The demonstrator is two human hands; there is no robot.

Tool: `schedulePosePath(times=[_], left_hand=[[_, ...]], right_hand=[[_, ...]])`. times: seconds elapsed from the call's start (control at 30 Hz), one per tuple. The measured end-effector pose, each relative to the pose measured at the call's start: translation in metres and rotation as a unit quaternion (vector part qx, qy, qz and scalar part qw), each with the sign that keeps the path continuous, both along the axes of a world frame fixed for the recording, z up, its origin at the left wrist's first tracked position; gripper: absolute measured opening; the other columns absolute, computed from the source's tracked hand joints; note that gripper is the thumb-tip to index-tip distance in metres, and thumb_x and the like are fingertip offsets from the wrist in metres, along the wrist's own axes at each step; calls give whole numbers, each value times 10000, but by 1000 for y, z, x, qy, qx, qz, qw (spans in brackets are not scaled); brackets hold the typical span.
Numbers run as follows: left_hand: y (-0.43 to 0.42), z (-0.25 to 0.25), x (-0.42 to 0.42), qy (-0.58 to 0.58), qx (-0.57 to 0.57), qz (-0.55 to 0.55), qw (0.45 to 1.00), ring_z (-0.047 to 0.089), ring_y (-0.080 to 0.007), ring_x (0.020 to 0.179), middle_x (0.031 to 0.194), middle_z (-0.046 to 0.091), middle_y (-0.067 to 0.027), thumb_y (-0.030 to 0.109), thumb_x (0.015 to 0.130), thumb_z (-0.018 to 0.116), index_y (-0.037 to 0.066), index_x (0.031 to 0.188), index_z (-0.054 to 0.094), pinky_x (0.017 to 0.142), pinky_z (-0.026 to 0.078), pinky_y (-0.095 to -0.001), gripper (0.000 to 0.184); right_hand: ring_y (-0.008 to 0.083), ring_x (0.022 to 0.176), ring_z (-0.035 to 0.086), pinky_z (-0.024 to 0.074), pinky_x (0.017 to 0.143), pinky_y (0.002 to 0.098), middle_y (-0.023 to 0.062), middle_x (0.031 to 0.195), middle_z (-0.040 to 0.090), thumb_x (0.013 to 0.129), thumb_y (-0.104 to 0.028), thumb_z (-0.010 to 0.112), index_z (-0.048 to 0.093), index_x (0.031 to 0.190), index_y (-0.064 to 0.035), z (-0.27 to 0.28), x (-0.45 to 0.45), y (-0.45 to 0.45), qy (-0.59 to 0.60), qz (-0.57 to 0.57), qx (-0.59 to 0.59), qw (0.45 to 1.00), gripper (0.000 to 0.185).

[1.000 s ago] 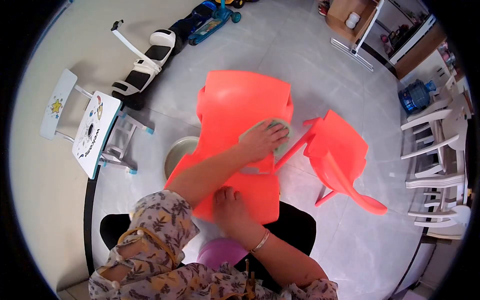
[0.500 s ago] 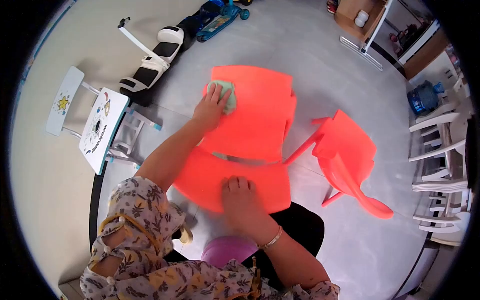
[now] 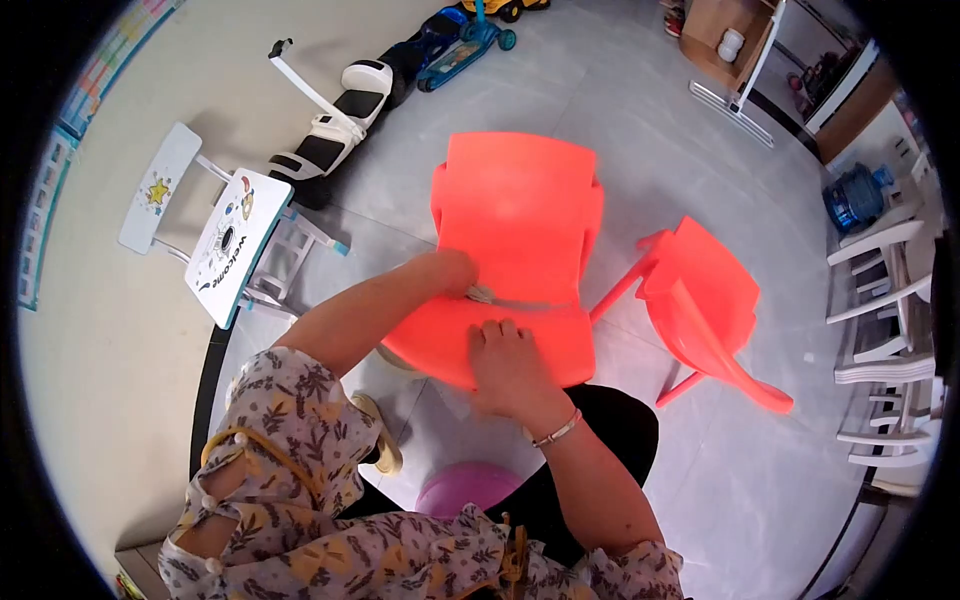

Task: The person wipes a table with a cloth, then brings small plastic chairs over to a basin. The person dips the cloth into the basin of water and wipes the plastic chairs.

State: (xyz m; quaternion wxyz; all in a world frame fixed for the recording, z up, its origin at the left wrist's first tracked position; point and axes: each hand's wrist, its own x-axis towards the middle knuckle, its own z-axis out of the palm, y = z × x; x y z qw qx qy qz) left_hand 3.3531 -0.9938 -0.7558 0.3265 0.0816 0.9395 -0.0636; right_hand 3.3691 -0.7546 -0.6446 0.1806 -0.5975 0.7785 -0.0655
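the orange-red plastic chair [image 3: 520,195] stands at the centre of the frame, its backrest toward the top and its seat toward the bottom. the left hand [image 3: 453,272] is at the chair's left side, where backrest and seat meet, partly closed around a pale cloth [image 3: 480,294]; its fingers are mostly hidden, so how tightly it grips is hard to tell. the right hand [image 3: 508,368] lies on the front of the seat, half open, fingers bent and pressed to the plastic, with a bracelet [image 3: 557,430] at the wrist. just below the chair, a yellowish shoe [image 3: 388,440] shows at lower left of centre, and a round purple object, probably a stool [image 3: 467,488], sits at bottom centre. a second orange-red chair [image 3: 705,290] stands right of centre. left of centre is a white children's chair [image 3: 228,240] marked "welcome"; a white self-balancing scooter [image 3: 340,125] is at upper left, a blue water jug [image 3: 855,198] at upper right.
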Motion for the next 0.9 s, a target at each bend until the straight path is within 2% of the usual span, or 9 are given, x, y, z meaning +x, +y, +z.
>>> schedulePosePath(times=[0.17,0.23,0.33,0.47,0.53,0.67,0.77,0.83,0.9], left_hand=[[19,44,8,-17,53,60,997,686,-313,814,913,711,-158,109,767,626,63,1045,715,740,536,-422,296],[12,50,24,52,269,174,946,679,-298,874,953,704,-170,61,770,603,69,1059,715,767,524,-420,311],[49,114,42,81,342,191,917,650,-344,1016,1074,683,-181,71,804,584,88,1170,670,898,499,-417,376],[54,130,64,119,449,306,831,628,-309,1105,1167,660,-179,101,866,580,75,1300,574,949,474,-388,435],[63,145,76,143,489,312,802,622,-253,1087,1157,648,-152,128,933,531,56,1374,477,929,475,-336,450],[84,162,92,108,400,340,844,568,-278,1192,1285,584,-173,240,944,560,80,1447,376,1017,420,-378,559],[88,145,114,245,220,233,915,529,-320,1244,1375,517,-177,428,893,622,84,1481,310,1065,379,-431,749],[86,144,130,314,78,222,920,515,-364,1245,1415,476,-176,608,738,710,63,1488,282,1073,366,-484,1021],[80,134,141,357,114,180,909,517,-367,1236,1422,466,-175,640,677,730,54,1483,289,1072,370,-484,1090]], right_hand=[[326,1087,549,466,909,435,176,1139,579,680,-348,771,578,1150,28,9,-10,-3,-19,-15,-7,1000,631],[321,1110,540,459,927,450,159,1137,577,660,-394,800,609,1108,7,12,-12,-4,-50,-49,-39,997,631],[320,1094,550,473,910,448,159,1124,572,649,-425,821,618,1063,-11,-3,-17,-5,-31,-51,-223,973,619],[342,1049,564,489,873,445,175,1112,563,744,-371,776,605,1054,-14,5,-25,-11,-86,-83,-263,957,502],[411,971,579,509,839,485,220,1088,541,862,-324,672,596,1110,-27,-8,-29,-18,-230,-201,-285,908,394],[435,929,605,521,806,493,251,1073,566,905,-264,617,554,1152,-29,-11,-31,-20,-189,-234,-282,911,347],[408,880,651,526,774,504,234,979,647,912,-281,583,614,1080,-27,-15,-27,-22,-144,-223,-247,932,307],[376,821,678,528,749,505,196,859,693,901,-344,573,677,973,-43,-7,-22,-25,-98,-173,-90,976,326],[359,802,672,518,724,487,178,828,690,902,-370,565,692,912,-46,-3,-18,-25,-90,-172,-99,976,348]])
